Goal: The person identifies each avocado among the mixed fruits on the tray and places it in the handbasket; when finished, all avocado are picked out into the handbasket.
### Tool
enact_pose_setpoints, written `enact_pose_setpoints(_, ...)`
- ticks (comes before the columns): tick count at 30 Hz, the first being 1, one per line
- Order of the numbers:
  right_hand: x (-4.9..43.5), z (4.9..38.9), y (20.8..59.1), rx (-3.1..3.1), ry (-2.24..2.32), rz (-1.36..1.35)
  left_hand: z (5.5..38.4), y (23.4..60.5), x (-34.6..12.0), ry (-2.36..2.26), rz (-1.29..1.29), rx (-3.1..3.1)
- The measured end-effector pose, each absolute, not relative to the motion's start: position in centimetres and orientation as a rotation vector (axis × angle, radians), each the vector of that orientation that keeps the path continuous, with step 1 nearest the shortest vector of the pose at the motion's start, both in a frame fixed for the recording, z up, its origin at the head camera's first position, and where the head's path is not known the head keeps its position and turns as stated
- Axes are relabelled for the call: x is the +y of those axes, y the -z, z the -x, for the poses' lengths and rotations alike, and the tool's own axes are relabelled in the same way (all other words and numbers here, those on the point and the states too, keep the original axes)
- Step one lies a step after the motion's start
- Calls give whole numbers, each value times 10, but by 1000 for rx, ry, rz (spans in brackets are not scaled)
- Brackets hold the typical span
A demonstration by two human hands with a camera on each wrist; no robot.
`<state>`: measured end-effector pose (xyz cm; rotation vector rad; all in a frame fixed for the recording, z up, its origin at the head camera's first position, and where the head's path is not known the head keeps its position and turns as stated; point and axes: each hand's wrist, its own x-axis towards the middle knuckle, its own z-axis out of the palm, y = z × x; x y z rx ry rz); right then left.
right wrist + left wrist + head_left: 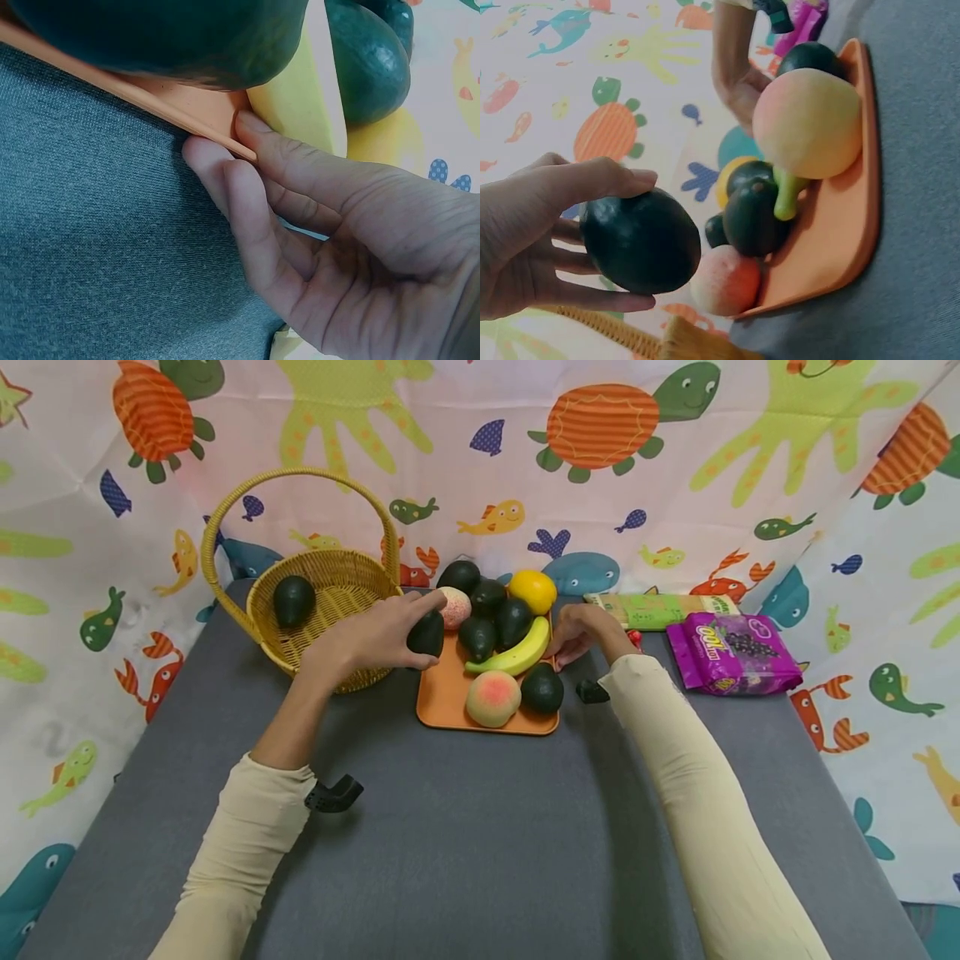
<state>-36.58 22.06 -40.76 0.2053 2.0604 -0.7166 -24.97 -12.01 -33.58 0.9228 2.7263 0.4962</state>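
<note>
My left hand (372, 633) grips a dark green avocado (640, 240) between thumb and fingers, raised between the basket and the tray. The yellow wicker basket (330, 560), with a tall handle, has one avocado (294, 602) inside. An orange tray (442, 702) carries several more avocados (542, 688), a banana (517, 652), a peach (492, 698), a speckled pink fruit (454, 608) and a yellow lemon-like fruit (532, 591). At the tray's right side, my right hand (581, 631) pinches the rim, thumb inside and fingers outside, as the right wrist view shows.
Right of the tray lie a purple snack bag (735, 652) with grape pictures and a green flat packet (663, 610). A small red item (635, 639) shows by the right wrist. A sea-animal print curtain (480, 468) stands behind the grey table (465, 827).
</note>
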Motion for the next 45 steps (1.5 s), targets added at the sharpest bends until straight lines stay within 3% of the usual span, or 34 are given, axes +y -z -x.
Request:
enact_pose_setpoints(15, 220, 368, 412, 2057, 715, -211, 262, 316, -155, -648, -733, 3039)
enact_pose_setpoints(28, 217, 369, 408, 2050, 691, -261, 290, 295, -195, -644, -391, 3230)
enact_pose_setpoints(34, 220, 370, 409, 2064, 695, -239, 315, 308, -205, -634, -250, 3155)
enact_pose_setpoints(45, 220, 370, 411, 2077, 674, -244, 352, 358, -222, -667, -262, 3157)
